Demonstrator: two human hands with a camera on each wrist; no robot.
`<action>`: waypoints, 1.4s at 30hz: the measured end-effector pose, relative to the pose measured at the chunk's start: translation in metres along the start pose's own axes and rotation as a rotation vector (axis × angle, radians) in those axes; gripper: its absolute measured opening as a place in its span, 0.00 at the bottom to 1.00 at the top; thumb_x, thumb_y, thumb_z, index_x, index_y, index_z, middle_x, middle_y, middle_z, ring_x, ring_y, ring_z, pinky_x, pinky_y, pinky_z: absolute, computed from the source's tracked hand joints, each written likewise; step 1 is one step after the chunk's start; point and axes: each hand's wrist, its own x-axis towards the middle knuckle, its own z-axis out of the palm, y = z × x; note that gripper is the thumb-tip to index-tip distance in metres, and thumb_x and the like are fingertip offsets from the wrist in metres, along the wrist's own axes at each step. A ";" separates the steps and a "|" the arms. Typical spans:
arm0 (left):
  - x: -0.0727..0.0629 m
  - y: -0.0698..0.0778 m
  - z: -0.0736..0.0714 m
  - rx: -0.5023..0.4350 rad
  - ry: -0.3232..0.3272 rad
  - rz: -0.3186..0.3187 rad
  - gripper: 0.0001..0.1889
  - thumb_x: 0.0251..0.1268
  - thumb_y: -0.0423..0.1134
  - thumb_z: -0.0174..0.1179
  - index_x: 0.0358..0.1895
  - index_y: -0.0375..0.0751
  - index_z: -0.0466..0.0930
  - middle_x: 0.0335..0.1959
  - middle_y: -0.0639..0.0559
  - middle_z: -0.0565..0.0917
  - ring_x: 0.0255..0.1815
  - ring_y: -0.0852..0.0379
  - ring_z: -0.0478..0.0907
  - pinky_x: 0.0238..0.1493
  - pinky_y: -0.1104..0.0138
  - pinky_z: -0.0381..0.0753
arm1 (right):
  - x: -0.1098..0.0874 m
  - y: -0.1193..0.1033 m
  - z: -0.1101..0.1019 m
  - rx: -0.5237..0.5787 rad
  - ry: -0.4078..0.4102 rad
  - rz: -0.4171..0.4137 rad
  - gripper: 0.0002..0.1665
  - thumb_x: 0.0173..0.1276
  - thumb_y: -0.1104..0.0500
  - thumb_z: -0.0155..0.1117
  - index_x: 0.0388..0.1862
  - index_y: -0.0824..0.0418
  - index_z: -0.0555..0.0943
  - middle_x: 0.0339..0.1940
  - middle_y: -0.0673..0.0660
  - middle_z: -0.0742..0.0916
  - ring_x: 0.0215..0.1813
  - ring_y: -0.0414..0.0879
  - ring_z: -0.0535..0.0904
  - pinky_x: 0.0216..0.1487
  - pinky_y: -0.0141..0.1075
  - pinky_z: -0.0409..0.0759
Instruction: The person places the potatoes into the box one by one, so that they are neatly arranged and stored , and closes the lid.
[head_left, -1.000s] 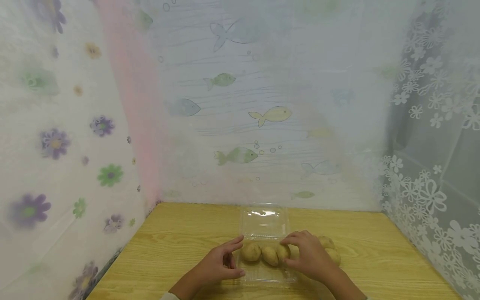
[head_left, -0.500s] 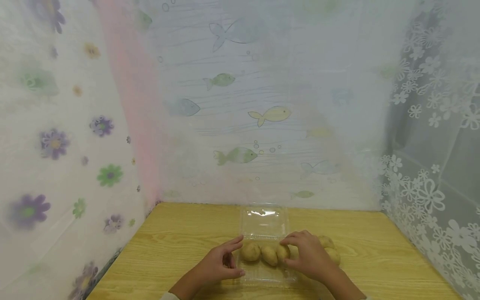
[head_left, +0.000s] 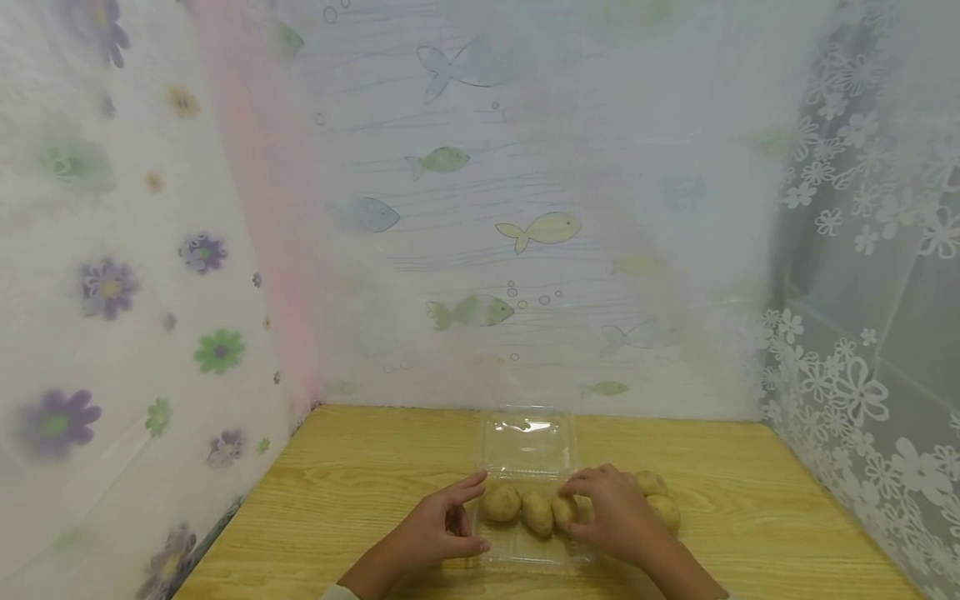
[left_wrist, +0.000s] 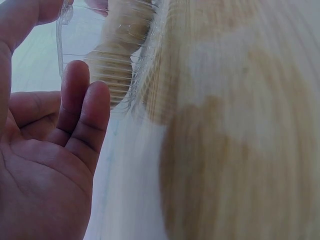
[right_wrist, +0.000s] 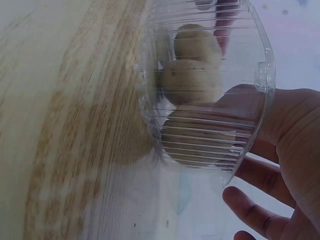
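Observation:
A clear plastic clamshell container (head_left: 525, 550) lies open on the table, its lid folded back. Three potatoes sit in a row inside: a left one (head_left: 501, 503), a middle one (head_left: 537, 513) and a right one (head_left: 564, 515). My left hand (head_left: 441, 525) holds the container's left end, index finger at the far corner and thumb near the front; in the left wrist view other fingertips (left_wrist: 75, 80) lie against its ribbed wall. My right hand (head_left: 618, 517) reaches over the right rim and grips the right potato between thumb and fingers, seen through the wall in the right wrist view.
Two more potatoes (head_left: 664, 512) lie on the wooden table (head_left: 360, 467) just right of the container, partly hidden by my right hand. The lid (head_left: 528, 446) extends toward the back. Patterned sheets (head_left: 465, 250) enclose the back and both sides.
My right hand has shifted the right potato slightly to the left and its fingers have drawn in a little. The middle potato has turned slightly. My left hand stays in place.

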 end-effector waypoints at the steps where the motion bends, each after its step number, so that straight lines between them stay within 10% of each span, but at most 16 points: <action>1: 0.000 0.000 0.000 -0.001 0.000 0.000 0.45 0.63 0.41 0.75 0.79 0.32 0.61 0.84 0.40 0.55 0.35 0.68 0.78 0.38 0.73 0.84 | 0.000 0.000 0.000 -0.003 -0.001 0.001 0.23 0.48 0.50 0.85 0.45 0.45 0.90 0.50 0.45 0.91 0.53 0.47 0.81 0.54 0.53 0.77; 25: 0.000 0.000 0.000 0.009 -0.006 -0.003 0.45 0.64 0.41 0.74 0.79 0.32 0.60 0.84 0.39 0.54 0.35 0.68 0.78 0.39 0.72 0.84 | 0.001 0.007 -0.011 0.106 0.056 0.004 0.22 0.52 0.53 0.83 0.48 0.49 0.90 0.50 0.45 0.91 0.52 0.48 0.82 0.55 0.54 0.80; 42: -0.001 -0.001 0.000 0.032 0.002 -0.002 0.45 0.63 0.42 0.75 0.79 0.32 0.61 0.84 0.41 0.55 0.35 0.70 0.77 0.39 0.72 0.85 | 0.003 0.043 -0.027 0.042 0.069 0.278 0.25 0.59 0.51 0.81 0.55 0.55 0.88 0.59 0.62 0.85 0.60 0.67 0.79 0.56 0.64 0.80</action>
